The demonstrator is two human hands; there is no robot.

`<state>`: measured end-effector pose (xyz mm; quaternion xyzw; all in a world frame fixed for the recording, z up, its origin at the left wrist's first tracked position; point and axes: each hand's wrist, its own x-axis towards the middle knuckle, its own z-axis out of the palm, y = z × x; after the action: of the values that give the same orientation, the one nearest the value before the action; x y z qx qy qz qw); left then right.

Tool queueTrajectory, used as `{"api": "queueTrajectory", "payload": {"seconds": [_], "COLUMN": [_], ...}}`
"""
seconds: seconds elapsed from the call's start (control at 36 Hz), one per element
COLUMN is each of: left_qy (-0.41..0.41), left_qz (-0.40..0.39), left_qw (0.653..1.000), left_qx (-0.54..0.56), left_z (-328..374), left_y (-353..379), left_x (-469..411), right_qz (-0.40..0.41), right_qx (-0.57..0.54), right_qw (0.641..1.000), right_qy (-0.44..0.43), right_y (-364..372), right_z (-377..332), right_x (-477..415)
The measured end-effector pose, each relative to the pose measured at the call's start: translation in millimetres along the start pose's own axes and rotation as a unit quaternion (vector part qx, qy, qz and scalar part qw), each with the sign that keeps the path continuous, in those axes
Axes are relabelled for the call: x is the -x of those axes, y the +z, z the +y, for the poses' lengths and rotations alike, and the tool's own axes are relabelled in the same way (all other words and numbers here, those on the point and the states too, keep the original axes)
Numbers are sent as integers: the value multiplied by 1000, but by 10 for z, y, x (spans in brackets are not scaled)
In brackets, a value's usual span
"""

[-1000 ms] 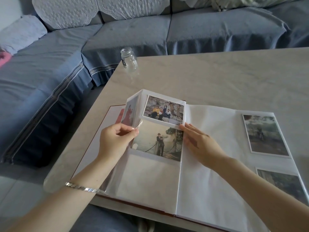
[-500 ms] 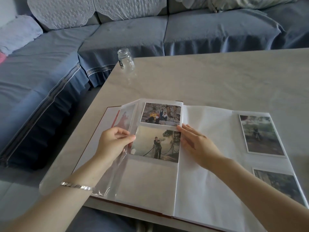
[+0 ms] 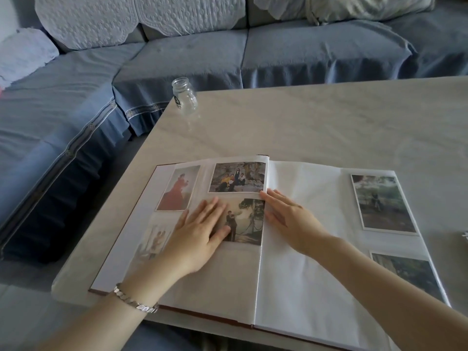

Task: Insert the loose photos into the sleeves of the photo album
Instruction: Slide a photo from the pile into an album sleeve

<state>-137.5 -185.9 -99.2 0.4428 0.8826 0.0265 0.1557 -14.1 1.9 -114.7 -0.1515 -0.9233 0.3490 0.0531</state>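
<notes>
The photo album (image 3: 228, 279) lies open on the table's near left corner. Its left page holds a red-dress photo (image 3: 178, 188), a group photo (image 3: 238, 177), a photo of a man by a chain fence (image 3: 247, 220) and a pale photo (image 3: 154, 239) at lower left. My left hand (image 3: 200, 231) lies flat with straight fingers on the left page, partly over the fence photo. My right hand (image 3: 286, 216) rests flat beside the spine on the white right page. Two photos (image 3: 382, 202) (image 3: 407, 272) lie at the right page's outer edge.
A small clear glass jar (image 3: 184, 96) stands near the table's far left corner. The marble-look table (image 3: 329, 122) stretches behind the album. A blue sofa (image 3: 177, 62) wraps round the far and left sides. Something small and white (image 3: 465, 235) pokes in at the right edge.
My left hand let go of the lifted clear film, which now lies flat on the left page, and pressed down on it. The right hand stayed by the spine.
</notes>
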Motion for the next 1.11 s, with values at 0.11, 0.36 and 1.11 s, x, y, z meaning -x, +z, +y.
{"api": "queueTrajectory", "payload": {"seconds": [0.11, 0.36, 1.11], "left_qy": [-68, 63, 127], "left_qz": [65, 177, 15], "left_qw": [996, 961, 942], "left_qx": [0, 202, 309], "left_z": [181, 1065, 2143], "left_y": [-90, -217, -20], "left_x": [-5, -192, -383], "right_qz": [-3, 164, 215], "right_qx": [1, 105, 262], "right_qw": [1000, 972, 889], "right_qy": [-5, 132, 309], "right_y": [-79, -722, -1281], "right_z": [-4, 621, 1166], "right_x": [96, 1013, 2077]}}
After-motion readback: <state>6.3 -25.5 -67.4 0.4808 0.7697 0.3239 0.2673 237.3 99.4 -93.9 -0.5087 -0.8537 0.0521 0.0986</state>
